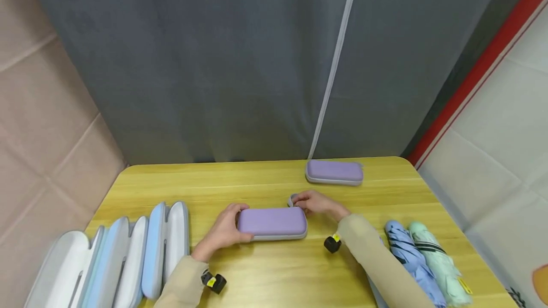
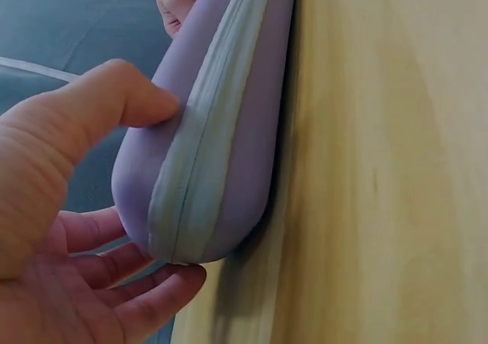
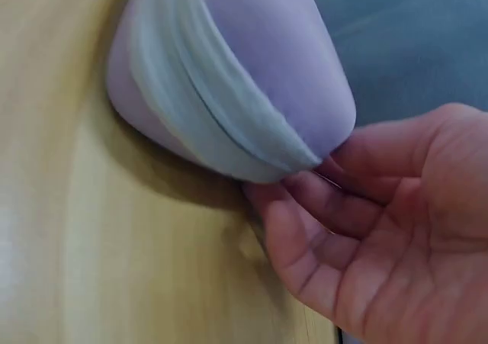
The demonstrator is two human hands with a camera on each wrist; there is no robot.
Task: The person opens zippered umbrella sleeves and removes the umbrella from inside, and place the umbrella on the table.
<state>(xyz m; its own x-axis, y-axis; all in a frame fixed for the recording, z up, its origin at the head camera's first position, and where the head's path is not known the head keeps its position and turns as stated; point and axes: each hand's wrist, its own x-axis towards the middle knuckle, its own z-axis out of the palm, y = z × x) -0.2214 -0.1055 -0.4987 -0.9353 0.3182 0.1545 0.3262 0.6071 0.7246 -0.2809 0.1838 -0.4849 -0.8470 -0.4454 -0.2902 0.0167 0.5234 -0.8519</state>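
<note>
A purple zip case (image 1: pixel 272 221) with a pale grey zip band (image 2: pixel 202 153) lies lengthwise across the middle of the table. My left hand (image 1: pixel 226 227) grips its left end, the thumb on the near side and the fingers around the far side. At the far right corner, my right hand (image 1: pixel 314 202) pinches a small grey strap loop (image 1: pixel 291 200) that sticks out past the fingertips. In the right wrist view, the curled fingers of that hand sit right at the case's end, and what they pinch is hidden there. The zip band looks closed along the side.
Another purple case (image 1: pixel 334 172) lies at the table's back right. Several white and blue cases (image 1: pixel 153 251) stand on edge at the left. On the right lie a folded blue umbrella (image 1: pixel 412 260) and a mint-green one (image 1: pixel 441 260), partly beside the right sleeve. A grey curtain (image 1: pixel 222 70) hangs behind.
</note>
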